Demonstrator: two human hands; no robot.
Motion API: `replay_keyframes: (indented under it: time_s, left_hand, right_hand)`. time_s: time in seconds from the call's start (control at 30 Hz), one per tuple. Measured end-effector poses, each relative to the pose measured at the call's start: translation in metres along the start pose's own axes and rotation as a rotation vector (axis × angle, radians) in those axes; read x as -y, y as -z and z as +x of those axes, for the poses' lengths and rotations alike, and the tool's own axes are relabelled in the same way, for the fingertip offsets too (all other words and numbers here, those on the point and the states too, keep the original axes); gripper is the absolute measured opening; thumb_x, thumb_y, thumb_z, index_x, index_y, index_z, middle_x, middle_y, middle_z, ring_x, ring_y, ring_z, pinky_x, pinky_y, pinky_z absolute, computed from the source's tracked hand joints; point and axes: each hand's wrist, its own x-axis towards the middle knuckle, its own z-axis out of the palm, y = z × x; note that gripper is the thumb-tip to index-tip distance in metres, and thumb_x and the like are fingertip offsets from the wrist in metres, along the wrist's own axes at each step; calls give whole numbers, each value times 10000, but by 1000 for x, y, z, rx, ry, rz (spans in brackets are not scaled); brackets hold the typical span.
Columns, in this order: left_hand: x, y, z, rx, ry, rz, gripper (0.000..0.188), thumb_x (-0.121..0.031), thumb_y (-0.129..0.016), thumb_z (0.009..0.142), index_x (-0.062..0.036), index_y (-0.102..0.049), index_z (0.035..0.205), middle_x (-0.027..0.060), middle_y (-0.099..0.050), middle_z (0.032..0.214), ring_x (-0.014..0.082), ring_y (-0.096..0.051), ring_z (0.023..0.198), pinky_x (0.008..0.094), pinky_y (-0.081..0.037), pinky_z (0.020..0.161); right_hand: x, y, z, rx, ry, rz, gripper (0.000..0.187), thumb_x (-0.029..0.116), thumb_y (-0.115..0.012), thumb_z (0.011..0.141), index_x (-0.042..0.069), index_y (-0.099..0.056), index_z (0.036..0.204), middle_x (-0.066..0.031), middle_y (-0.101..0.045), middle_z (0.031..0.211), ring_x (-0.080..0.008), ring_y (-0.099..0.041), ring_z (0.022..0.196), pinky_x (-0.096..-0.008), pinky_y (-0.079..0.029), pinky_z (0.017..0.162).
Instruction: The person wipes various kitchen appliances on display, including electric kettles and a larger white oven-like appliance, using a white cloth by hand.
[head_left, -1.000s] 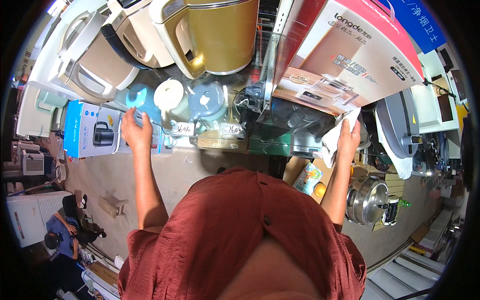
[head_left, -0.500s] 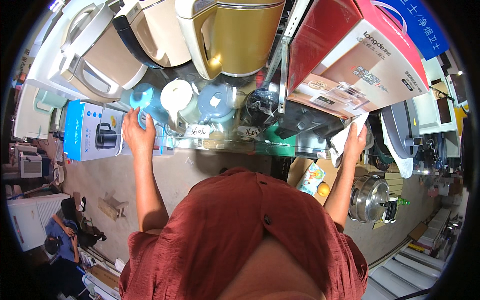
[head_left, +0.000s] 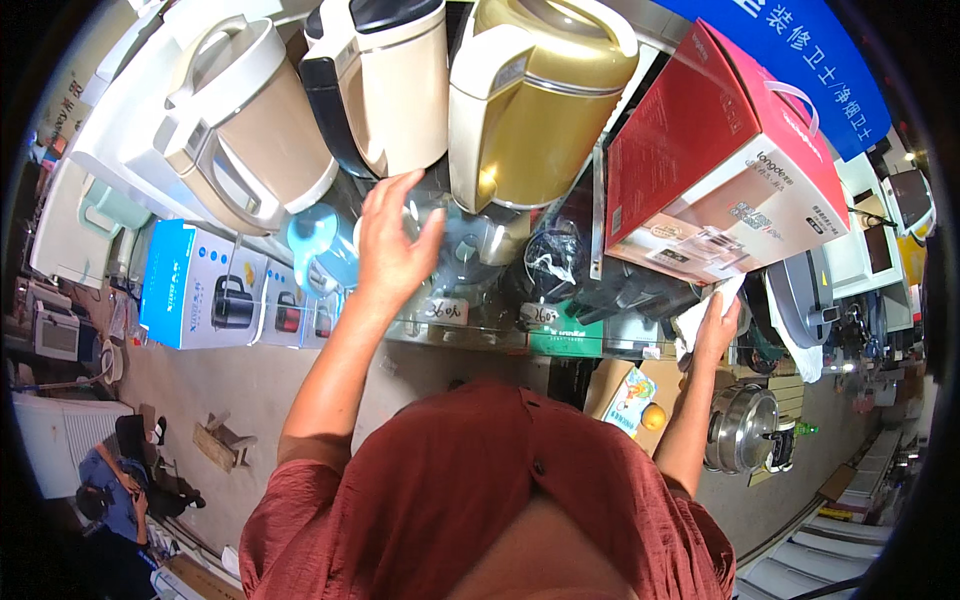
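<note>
My left hand [head_left: 392,245] is raised over the glass shelf [head_left: 480,338], fingers apart and holding nothing. Its fingertips come near the base of a cream jug-shaped appliance [head_left: 400,95] with a black handle; I cannot tell whether they touch it. Left of that stands a beige jug-shaped appliance [head_left: 268,130], and to the right a gold one [head_left: 540,120] with a cream handle. A light blue lidded pitcher [head_left: 322,238] sits on the lower level beside my wrist. My right hand [head_left: 718,328] grips a white cloth [head_left: 692,322] below a red and white carton [head_left: 690,150].
Blue and white appliance boxes [head_left: 205,285] stand at the left. A green box [head_left: 565,338] and a plastic-wrapped dark item [head_left: 552,258] are toward the middle. A steel pot [head_left: 742,425] is at lower right. Another person [head_left: 115,490] sits far off at lower left.
My left hand has moved right and farther in, from the light blue pitcher to the black-handled appliance. My right hand keeps the cloth near the carton. The view has shifted slightly.
</note>
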Motion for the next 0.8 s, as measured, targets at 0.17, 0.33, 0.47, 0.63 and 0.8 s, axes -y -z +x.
replay_keyframes:
  time_s: [0.17,0.33,0.47,0.63,0.8]
  left_hand:
    - [5,-35,34,122,6,-212,417,-41,-660,817,-14,-541,1215,112,-624,1139,208,-604,1033,328,-463,922]
    - [5,-40,36,287,272,-695,282,-51,-612,898,-1,-529,1162,75,-653,1064,148,-624,999,298,-474,928]
    - [-1,-41,34,232,275,-681,273,-84,-632,909,6,-533,1147,75,-655,1037,144,-627,980,286,-482,904]
    - [-4,-47,25,147,274,-639,293,-129,-658,904,2,-540,1139,69,-652,1019,136,-620,962,283,-474,902]
    - [-14,-53,17,74,275,-634,309,-130,-663,891,2,-543,1143,62,-636,1005,137,-609,950,289,-468,902]
  right_hand:
    - [1,-1,-2,-45,37,-77,488,368,-539,929,-9,-532,1240,-262,-632,1096,-418,-606,1001,-432,-457,851]
    - [2,-3,-5,-31,38,-50,464,335,-541,933,-26,-534,1224,-258,-631,1094,-420,-599,1004,-430,-452,861]
    - [14,-1,-9,-69,61,-55,462,324,-539,934,-32,-532,1228,-263,-622,1109,-430,-592,1008,-429,-448,871]
    - [18,-1,-11,-43,52,-39,463,325,-523,935,-41,-530,1218,-266,-619,1107,-430,-589,1006,-445,-445,865]
    - [17,0,-9,-38,29,-47,442,310,-530,929,-37,-536,1203,-261,-621,1102,-430,-591,993,-453,-443,858]
